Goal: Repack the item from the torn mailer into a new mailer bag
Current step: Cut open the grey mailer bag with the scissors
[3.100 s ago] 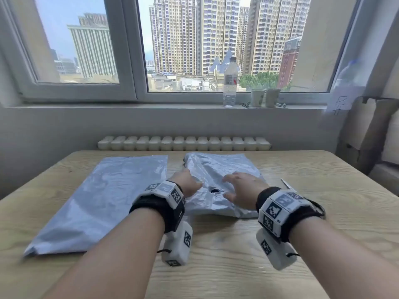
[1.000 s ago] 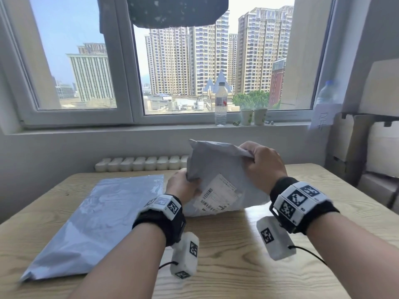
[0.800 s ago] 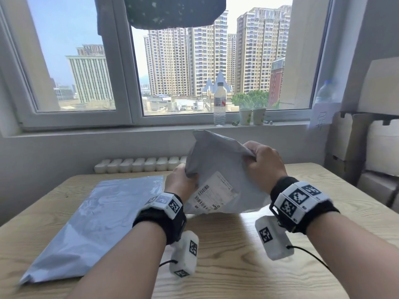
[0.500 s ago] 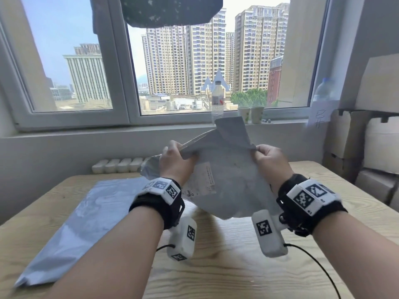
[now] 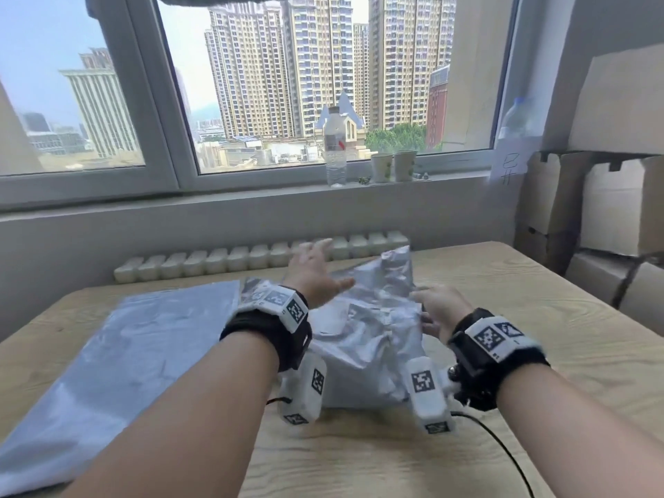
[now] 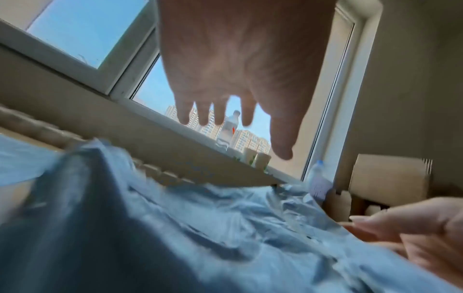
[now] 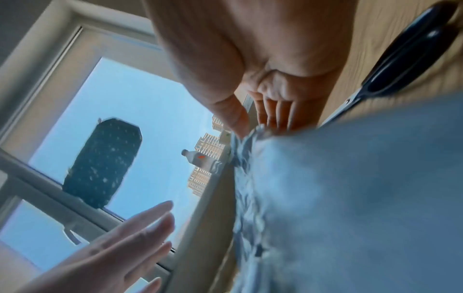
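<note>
Torn mailer (image 5: 363,339) unopened on worktop (image 5: 539,318); right hand (image 5: 436,310) pinching its edge, left hand (image 5: 316,271) spread; new mailer (image 5: 136,346) untouched.

Crinkled glossy grey plastic torn mailer (image 5: 363,339) and smoother new mailer bag (image 5: 118,357) on matt wood-grain table (image 5: 539,318).

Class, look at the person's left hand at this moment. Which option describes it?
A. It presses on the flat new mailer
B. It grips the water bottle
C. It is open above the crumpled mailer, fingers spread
C: the left hand hangs open, fingers spread, above the crumpled mailer, holding nothing.
</note>
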Demonstrator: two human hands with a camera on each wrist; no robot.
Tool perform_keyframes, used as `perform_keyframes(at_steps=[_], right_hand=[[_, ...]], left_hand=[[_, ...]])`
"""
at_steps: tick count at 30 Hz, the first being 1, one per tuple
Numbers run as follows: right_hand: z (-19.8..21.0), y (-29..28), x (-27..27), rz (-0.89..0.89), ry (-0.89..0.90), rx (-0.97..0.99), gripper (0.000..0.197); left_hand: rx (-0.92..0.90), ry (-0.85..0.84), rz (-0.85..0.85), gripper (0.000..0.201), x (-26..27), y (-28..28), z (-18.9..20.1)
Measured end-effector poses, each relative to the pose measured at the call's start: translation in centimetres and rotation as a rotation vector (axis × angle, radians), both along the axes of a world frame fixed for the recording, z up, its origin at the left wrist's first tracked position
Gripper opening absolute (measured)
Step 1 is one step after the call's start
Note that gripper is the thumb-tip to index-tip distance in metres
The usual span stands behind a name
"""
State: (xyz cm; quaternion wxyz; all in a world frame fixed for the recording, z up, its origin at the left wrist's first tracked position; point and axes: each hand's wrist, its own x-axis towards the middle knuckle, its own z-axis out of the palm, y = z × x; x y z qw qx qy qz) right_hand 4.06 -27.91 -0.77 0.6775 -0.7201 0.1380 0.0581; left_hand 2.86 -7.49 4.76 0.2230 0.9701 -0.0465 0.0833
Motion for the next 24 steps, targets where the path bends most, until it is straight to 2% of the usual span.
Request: perform_keyframes(at_steps=[3, 6, 10, 12, 15, 17, 20, 24], right_hand=[[-1.5, -0.9, -0.4, 0.012, 0.026, -0.051, 0.017], [-2.9, -2.4, -0.2, -0.052, -0.005, -0.108, 0.033], [-3.2, -4.6, -0.4, -0.113, -0.08, -0.73, 0.025], [-3.4, -5.4, -0.5, -0.065, -0.048, -0.891, 0.025], [-4.3, -5.7, -0.2, 0.023, 0.02, -1.032, 0.027], [-4.8, -5.8, 0.3, 0.019, 0.036, -1.096, 0.029], [-5.0, -6.2, 0.7, 0.0, 0.035, -1.123, 0.03], [-4.5, -6.4, 0.0, 0.063, 0.077, -1.179, 0.028]], left_hand=[[0.174, 0.245, -0.118, 0.071, -0.1, -0.7, -3.7], [0.311, 0.379, -0.101, 0.068, -0.1, -1.2, -6.0], [0.403, 0.384, -0.076, 0.056, 0.7, -1.7, -6.9], [0.412, 0.396, -0.065, 0.054, 1.0, -1.8, -7.6], [0.42, 0.401, -0.043, 0.054, 1.4, -1.9, -8.8], [0.417, 0.384, -0.02, 0.054, 1.7, -1.8, -9.2], [0.409, 0.372, 0.005, 0.058, 2.0, -1.5, -9.7], [0.371, 0.347, 0.074, 0.06, 2.2, -1.1, -10.3]])
